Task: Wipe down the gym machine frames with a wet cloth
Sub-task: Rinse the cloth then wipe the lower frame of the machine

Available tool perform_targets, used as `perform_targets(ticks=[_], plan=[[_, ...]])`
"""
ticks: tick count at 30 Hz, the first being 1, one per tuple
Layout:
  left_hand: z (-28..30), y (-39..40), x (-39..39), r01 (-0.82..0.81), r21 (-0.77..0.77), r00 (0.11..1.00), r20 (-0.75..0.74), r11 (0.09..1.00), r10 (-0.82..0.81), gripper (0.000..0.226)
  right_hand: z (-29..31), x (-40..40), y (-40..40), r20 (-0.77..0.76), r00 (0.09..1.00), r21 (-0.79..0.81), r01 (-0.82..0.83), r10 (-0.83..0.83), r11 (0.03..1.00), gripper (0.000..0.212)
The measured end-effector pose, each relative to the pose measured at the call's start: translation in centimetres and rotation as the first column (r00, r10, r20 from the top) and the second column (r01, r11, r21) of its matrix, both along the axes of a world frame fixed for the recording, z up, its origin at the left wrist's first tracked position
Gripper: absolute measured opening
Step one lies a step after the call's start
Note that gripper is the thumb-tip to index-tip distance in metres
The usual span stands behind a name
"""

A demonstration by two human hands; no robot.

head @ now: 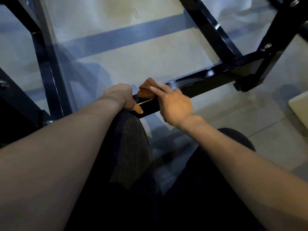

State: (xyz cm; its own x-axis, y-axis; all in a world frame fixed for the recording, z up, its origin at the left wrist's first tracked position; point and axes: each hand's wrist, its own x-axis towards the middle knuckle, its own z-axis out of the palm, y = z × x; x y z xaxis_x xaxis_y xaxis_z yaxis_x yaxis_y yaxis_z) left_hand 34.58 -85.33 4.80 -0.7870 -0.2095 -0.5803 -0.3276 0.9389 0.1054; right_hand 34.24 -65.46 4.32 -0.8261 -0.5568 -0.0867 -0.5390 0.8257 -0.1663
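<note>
- A pale floor (150, 60) with a grey stripe (126, 37) painted across it.
- The black metal frame (216, 75) stands on the floor.
- A white object (300, 105), cut off at the right edge, also rests there.

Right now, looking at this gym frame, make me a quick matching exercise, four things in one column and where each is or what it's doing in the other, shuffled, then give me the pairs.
Column one:
1. left hand
2. right hand
3. orange cloth
4. bolt

Column two:
A. bunched on top of the black bar
B. on the upright post at upper right
C. wrapped over the bar near the knee
D. pressing the cloth onto the bar

Pairs: 1-C, 2-D, 3-A, 4-B
</note>
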Motion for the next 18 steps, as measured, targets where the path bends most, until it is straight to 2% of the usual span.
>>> perform_targets(ticks=[3, 6, 8, 10, 12, 14, 16, 18], plan=[[0.2, 0.0, 0.1, -0.003, -0.011, 1.000, -0.002, 1.000, 0.003, 0.073, 0.2, -4.2, 3.8, 0.016, 0.983, 0.013, 0.182, -0.183, 0.983, 0.059], [0.3, -0.1, 0.1, -0.015, 0.001, 1.000, 0.019, 1.000, 0.015, 0.071, 0.0, -7.5, 7.5, 0.064, 0.869, -0.052, 0.494, -0.491, 0.868, 0.048], [0.4, -0.1, 0.1, -0.008, 0.000, 1.000, 0.021, 1.000, 0.008, 0.071, -0.1, -7.7, 6.5, 0.063, 0.829, -0.029, 0.557, -0.555, 0.830, 0.046], [0.2, -0.1, 0.1, -0.003, -0.004, 1.000, 0.020, 1.000, 0.003, 0.073, 0.0, -6.0, 3.5, 0.067, 0.890, -0.021, 0.454, -0.452, 0.891, 0.049], [0.2, -0.1, 0.0, -0.002, -0.007, 1.000, 0.007, 1.000, 0.002, 0.074, 0.3, -2.7, 0.3, 0.075, 0.961, -0.038, 0.270, -0.267, 0.962, 0.046], [0.1, -0.1, 0.0, -0.002, -0.013, 1.000, -0.001, 1.000, 0.002, 0.075, 0.5, 0.2, -0.9, 0.085, 0.991, -0.057, 0.106, -0.101, 0.993, 0.046], [0.2, 0.0, 0.1, -0.004, -0.016, 1.000, -0.006, 1.000, 0.004, 0.074, 1.1, 0.0, 0.2, 0.076, 0.997, -0.085, 0.037, -0.030, 0.996, 0.046], [0.1, 0.0, 0.2, 0.002, -0.020, 1.000, -0.009, 1.000, -0.002, 0.075, 1.2, -2.9, 2.7, 0.065, 0.995, -0.081, 0.086, -0.081, 0.993, 0.045]])
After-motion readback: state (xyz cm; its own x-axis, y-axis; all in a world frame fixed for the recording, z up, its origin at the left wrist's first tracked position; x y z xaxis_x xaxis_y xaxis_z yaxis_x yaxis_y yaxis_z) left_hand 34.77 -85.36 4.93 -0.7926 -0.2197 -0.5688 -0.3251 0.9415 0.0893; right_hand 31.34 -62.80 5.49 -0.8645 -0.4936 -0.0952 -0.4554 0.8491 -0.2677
